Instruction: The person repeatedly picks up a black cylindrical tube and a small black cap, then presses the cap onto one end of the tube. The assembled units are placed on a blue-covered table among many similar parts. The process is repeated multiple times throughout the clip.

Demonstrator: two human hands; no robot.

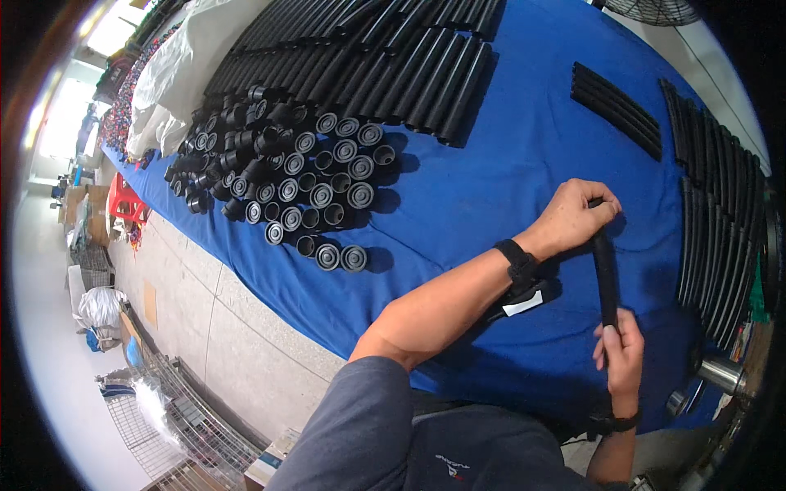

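Tube, long axis near-to-far

Caps left on cloth, tube between hands, tube rows behind caps

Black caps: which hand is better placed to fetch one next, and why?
Probably the left hand: though both grip the black tube, it is nearer the caps than the right hand.

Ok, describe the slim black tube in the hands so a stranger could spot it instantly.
Find the wide blue cloth, then its right half. There the bare left hand grips the upper part of a slim black tube, the right hand the lower. Neighbouring black tubes lie grouped; only this one is held.
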